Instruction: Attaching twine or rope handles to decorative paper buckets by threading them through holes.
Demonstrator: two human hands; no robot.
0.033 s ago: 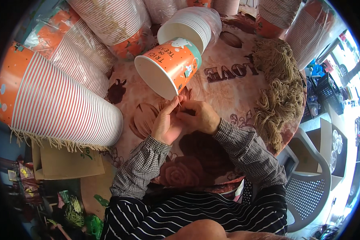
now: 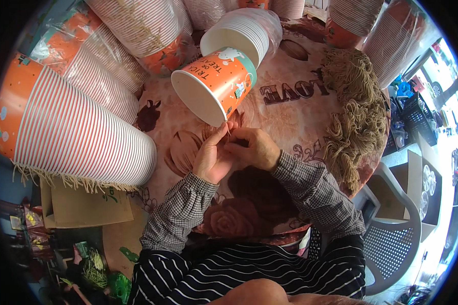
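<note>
Striped lap (image 2: 249, 264): black with white lines, at the near edge.
Left hand (image 2: 211, 160): palm turned up, thumb and fingers pinched together at the bucket's lowest rim; whether they grip the rim itself cannot be told.
Right hand (image 2: 259, 148): just beside the left, fingers curled in and nearly closed; anything between them is hidden.
Orange paper bucket (image 2: 234, 84): tilted on its side above the desk (image 2: 285, 122), mouth toward the person.
Twine heap (image 2: 359, 119): tan, loose, along the desk's right side.
Left bucket stack (image 2: 86, 134): nested, lying over tan strands (image 2: 68, 180).
Nested buckets (image 2: 262, 38): behind the orange paper bucket, partly in clear plastic.
</note>
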